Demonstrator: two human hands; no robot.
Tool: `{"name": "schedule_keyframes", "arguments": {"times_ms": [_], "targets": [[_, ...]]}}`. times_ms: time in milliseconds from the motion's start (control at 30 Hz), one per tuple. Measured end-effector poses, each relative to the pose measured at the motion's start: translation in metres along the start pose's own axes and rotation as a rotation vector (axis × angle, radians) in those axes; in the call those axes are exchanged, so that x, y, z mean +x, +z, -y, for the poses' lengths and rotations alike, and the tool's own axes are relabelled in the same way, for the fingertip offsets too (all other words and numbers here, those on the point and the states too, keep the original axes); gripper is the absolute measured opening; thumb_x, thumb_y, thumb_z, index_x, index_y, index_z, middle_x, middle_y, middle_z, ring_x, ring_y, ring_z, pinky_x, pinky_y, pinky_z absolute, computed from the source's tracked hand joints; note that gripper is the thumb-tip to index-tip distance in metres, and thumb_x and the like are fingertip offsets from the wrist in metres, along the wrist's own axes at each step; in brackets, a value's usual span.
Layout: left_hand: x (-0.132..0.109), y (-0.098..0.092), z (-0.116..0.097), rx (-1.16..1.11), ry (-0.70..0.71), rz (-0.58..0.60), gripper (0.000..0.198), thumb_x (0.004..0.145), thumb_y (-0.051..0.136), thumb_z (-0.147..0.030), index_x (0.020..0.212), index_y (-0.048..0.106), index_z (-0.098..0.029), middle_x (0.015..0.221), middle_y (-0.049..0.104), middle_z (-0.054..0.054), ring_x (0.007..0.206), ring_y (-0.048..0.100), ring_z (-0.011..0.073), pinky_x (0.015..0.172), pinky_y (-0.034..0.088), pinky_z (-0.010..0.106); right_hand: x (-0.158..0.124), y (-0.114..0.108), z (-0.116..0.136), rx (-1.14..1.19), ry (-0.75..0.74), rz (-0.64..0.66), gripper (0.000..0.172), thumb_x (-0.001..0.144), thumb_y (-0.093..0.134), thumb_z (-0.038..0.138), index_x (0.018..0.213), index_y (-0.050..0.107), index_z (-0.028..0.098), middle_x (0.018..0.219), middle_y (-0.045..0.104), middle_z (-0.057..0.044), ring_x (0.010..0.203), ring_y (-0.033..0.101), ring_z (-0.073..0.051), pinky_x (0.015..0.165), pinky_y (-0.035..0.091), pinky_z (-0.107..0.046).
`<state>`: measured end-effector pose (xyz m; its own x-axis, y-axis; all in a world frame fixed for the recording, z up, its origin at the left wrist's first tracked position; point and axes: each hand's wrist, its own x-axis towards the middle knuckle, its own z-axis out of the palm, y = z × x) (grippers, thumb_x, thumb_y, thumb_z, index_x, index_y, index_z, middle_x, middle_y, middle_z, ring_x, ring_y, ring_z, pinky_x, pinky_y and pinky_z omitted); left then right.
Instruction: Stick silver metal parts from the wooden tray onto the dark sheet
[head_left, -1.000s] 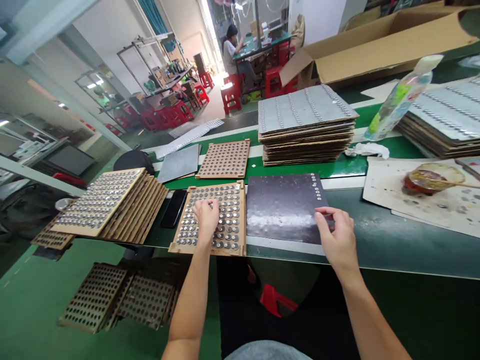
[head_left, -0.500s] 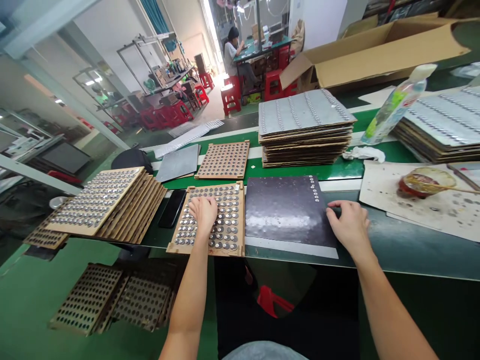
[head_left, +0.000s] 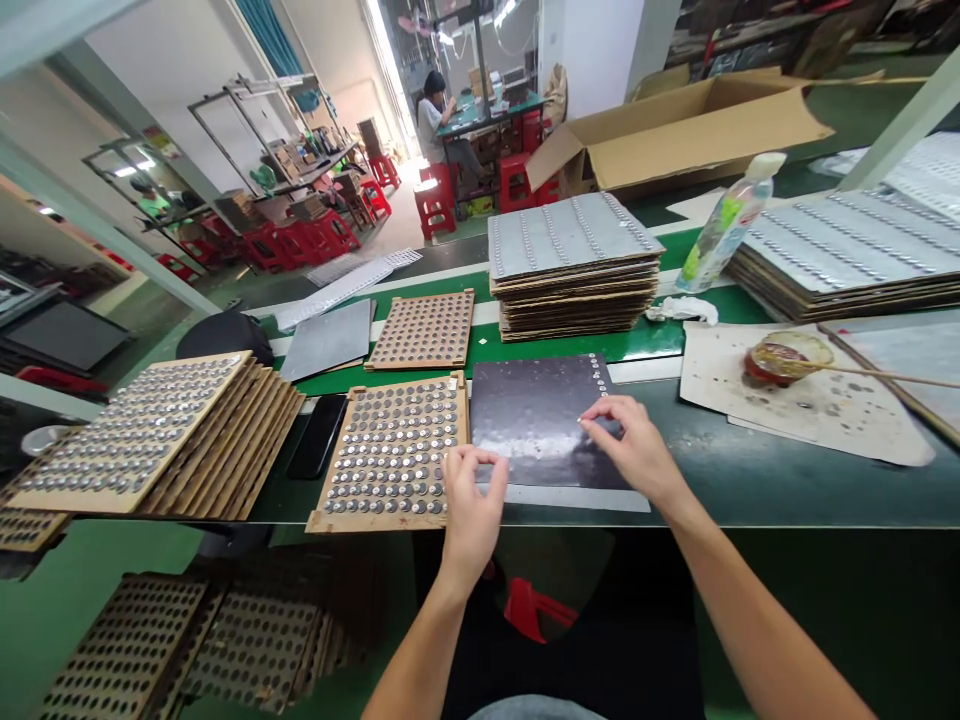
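My left hand (head_left: 474, 500) is over the right edge of a wooden board (head_left: 390, 450) filled with rows of small round metal pieces. Its thumb and fingers are curled close to each other, and what they hold, if anything, is too small to tell. A dark sheet (head_left: 532, 410) lies right of the board, with a short column of small round pieces (head_left: 598, 375) along its upper right edge. Above the sheet's right part is my right hand (head_left: 630, 440), pinching a tiny light piece (head_left: 582, 421) between thumb and fingertips.
Stacked boards (head_left: 210, 440) and a black phone (head_left: 318, 437) lie left. Behind are an empty-holed board (head_left: 421, 330), a stack of sheets (head_left: 574, 270) and a bottle (head_left: 727, 220). A bowl (head_left: 784, 360) with a stick stands right. A person (head_left: 439, 120) sits far back.
My left hand has moved right from the middle of the board to its edge. My right hand has moved left over the dark sheet. The view has shifted slightly.
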<state>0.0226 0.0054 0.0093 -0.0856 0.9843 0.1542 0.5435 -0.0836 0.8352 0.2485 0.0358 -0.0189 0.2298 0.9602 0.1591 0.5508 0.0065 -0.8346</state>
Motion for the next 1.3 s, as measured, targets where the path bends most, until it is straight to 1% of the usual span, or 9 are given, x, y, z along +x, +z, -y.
{"name": "schedule_keyframes", "arguments": {"times_ms": [100,167,300,433,567,667,767,967,1300], "targets": [[-0.012,0.003,-0.015,-0.149,0.024,0.114,0.018,0.093,0.061,-0.034,0.081,0.066,-0.022,0.092,0.058,0.004,0.092,0.06,0.0212,0.088,0.046,0.033,-0.04,0.005,0.038,0.174,-0.111,0.062,0.026,0.094,0.057,0.046,0.089,0.068,0.023,0.099,0.068,-0.007,0.088,0.064,-0.022,0.076,0.054,-0.035],[-0.016,0.001,-0.024,-0.278,0.008,0.177,0.02,0.093,0.064,-0.037,0.081,0.067,-0.022,0.09,0.056,0.003,0.088,0.057,0.0202,0.085,0.045,0.032,-0.061,0.008,0.059,0.4,-0.144,0.059,0.021,0.094,0.062,0.042,0.089,0.069,0.023,0.093,0.068,-0.006,0.081,0.065,-0.02,0.071,0.055,-0.032],[-0.021,-0.007,-0.035,-0.457,-0.015,0.221,0.027,0.091,0.068,-0.046,0.08,0.068,-0.021,0.087,0.052,0.002,0.089,0.053,0.0202,0.086,0.041,0.032,-0.078,0.01,0.079,0.605,-0.163,0.011,0.01,0.092,0.07,0.031,0.086,0.071,0.024,0.083,0.07,-0.003,0.076,0.066,-0.017,0.069,0.056,-0.028],[-0.025,-0.01,-0.039,-0.493,-0.005,0.198,0.032,0.09,0.069,-0.051,0.078,0.068,-0.02,0.085,0.05,0.002,0.087,0.052,0.0208,0.084,0.041,0.033,-0.083,0.014,0.081,0.604,-0.195,-0.085,0.005,0.091,0.071,0.027,0.086,0.072,0.025,0.083,0.072,-0.003,0.079,0.07,-0.018,0.071,0.058,-0.029],[-0.028,-0.01,-0.042,-0.456,0.029,0.157,0.032,0.092,0.067,-0.05,0.078,0.065,-0.021,0.086,0.052,0.003,0.087,0.052,0.0217,0.085,0.042,0.034,-0.09,0.02,0.082,0.561,-0.216,-0.171,0.004,0.091,0.071,0.024,0.088,0.073,0.025,0.086,0.073,-0.004,0.079,0.07,-0.02,0.066,0.057,-0.029],[-0.031,-0.01,-0.044,-0.422,0.054,0.141,0.032,0.096,0.061,-0.049,0.079,0.062,-0.022,0.088,0.053,0.004,0.087,0.052,0.0215,0.085,0.043,0.034,-0.095,0.02,0.088,0.641,-0.201,-0.153,0.002,0.091,0.071,0.024,0.092,0.072,0.025,0.088,0.072,-0.004,0.082,0.071,-0.019,0.071,0.06,-0.029],[-0.035,-0.009,-0.043,-0.365,0.078,0.088,0.03,0.097,0.06,-0.049,0.081,0.063,-0.023,0.091,0.053,0.005,0.09,0.053,0.0227,0.087,0.045,0.035,-0.097,0.019,0.093,0.724,-0.138,-0.125,0.011,0.089,0.074,0.03,0.099,0.072,0.025,0.092,0.071,-0.004,0.079,0.071,-0.017,0.073,0.062,-0.028],[-0.041,-0.004,-0.038,-0.383,0.03,0.029,0.025,0.092,0.067,-0.048,0.082,0.066,-0.025,0.093,0.054,0.006,0.09,0.056,0.0253,0.081,0.051,0.039,-0.098,0.022,0.098,0.698,-0.068,-0.187,0.016,0.092,0.071,0.036,0.083,0.07,0.023,0.085,0.07,-0.004,0.077,0.068,-0.018,0.072,0.06,-0.03],[-0.042,0.002,-0.034,-0.363,0.093,0.021,0.032,0.099,0.056,-0.049,0.083,0.062,-0.023,0.092,0.052,0.006,0.089,0.054,0.0226,0.084,0.046,0.035,-0.1,0.025,0.1,0.787,0.048,-0.235,0.024,0.093,0.07,0.044,0.082,0.066,0.022,0.084,0.076,-0.005,0.061,0.065,-0.015,0.062,0.059,-0.03]]}}
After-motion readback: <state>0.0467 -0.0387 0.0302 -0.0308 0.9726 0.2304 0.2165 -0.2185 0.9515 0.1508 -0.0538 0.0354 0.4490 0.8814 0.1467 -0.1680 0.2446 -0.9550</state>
